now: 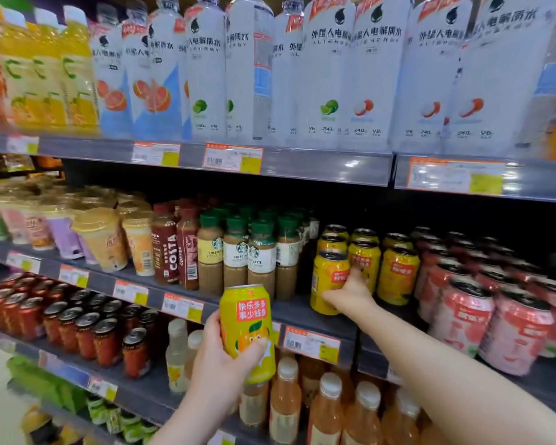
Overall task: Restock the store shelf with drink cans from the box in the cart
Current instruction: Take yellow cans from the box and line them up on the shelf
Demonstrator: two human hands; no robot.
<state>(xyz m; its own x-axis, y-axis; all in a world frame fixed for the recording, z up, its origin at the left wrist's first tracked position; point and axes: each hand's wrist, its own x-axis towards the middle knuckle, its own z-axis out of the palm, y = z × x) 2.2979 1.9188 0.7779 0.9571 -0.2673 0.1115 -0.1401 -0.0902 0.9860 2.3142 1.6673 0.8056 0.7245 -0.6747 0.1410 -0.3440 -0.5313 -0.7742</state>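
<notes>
My left hand (220, 361) holds a yellow drink can (247, 329) upright in front of the middle shelf's edge (305, 316). My right hand (350, 293) reaches onto that shelf and grips the front yellow can (326, 281) of the left row. Behind and right of it stand more yellow cans (397, 274) in rows. The box and the cart are out of view.
Pink cans (459, 319) stand right of the yellow ones, coffee bottles (238, 255) to their left. Large white bottles (328, 72) fill the shelf above. Dark-topped red cans (87, 332) and orange juice bottles (328, 409) sit on the shelves below.
</notes>
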